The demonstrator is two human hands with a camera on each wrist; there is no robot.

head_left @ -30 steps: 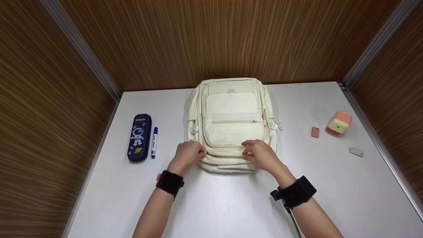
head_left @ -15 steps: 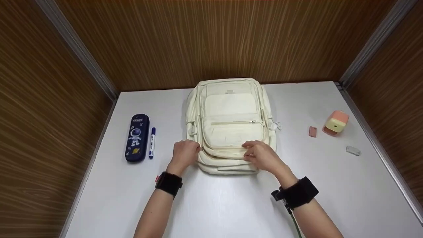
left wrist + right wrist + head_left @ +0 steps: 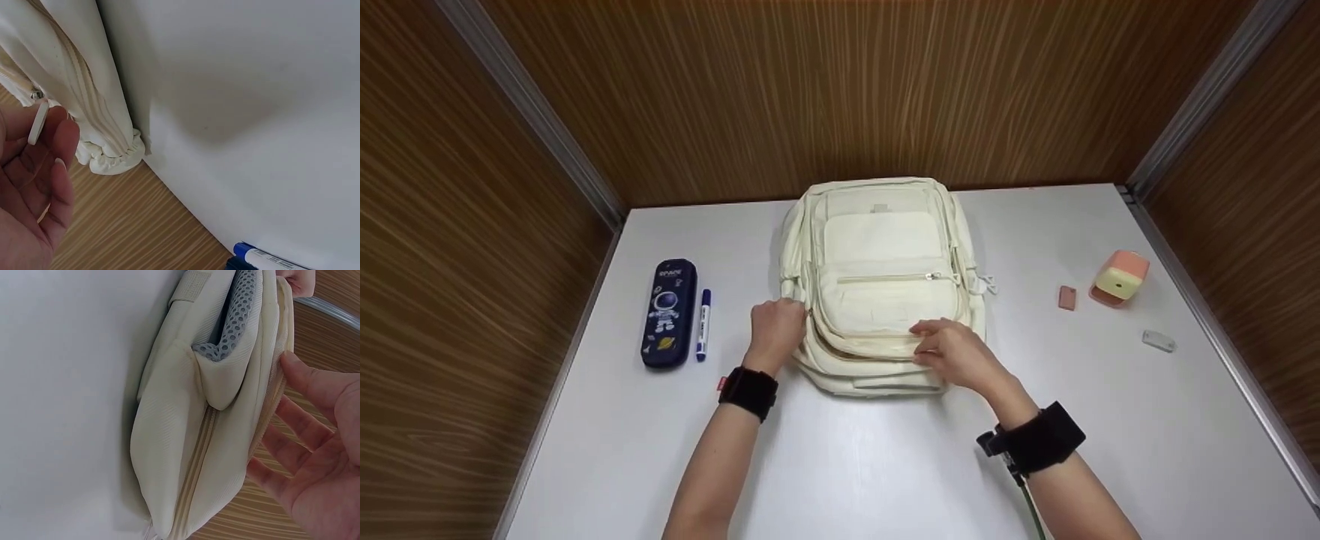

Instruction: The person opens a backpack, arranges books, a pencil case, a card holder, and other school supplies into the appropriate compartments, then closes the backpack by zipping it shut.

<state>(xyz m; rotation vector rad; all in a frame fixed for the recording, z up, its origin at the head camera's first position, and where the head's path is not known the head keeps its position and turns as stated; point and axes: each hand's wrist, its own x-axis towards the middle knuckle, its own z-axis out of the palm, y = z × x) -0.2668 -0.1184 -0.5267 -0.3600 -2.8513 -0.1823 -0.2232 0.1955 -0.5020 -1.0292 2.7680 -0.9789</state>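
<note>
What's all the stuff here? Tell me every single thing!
Table: 1, white, underneath.
Backpack: 1, cream, middle.
Zip pull: 1, cream, backpack's left side.
Pencil case: 1, dark blue, left.
Marker: 1, white and blue, beside pencil case.
Box-shaped gadget: 1, pink and yellow, right.
Small block: 1, pink, left of gadget.
Small bar: 1, grey, right.
Walls: 3, brown, back and sides.
Metal strips: several, silver, wall corners.
Wristbands: 2, black, on wrists.
Cable: 1, dark green, by right wristband.
Arms: 2, bare, front.
Left grip: 1, bare hand, pinching zip pull.
Right grip: 1, bare hand, on backpack's pocket edge.
</note>
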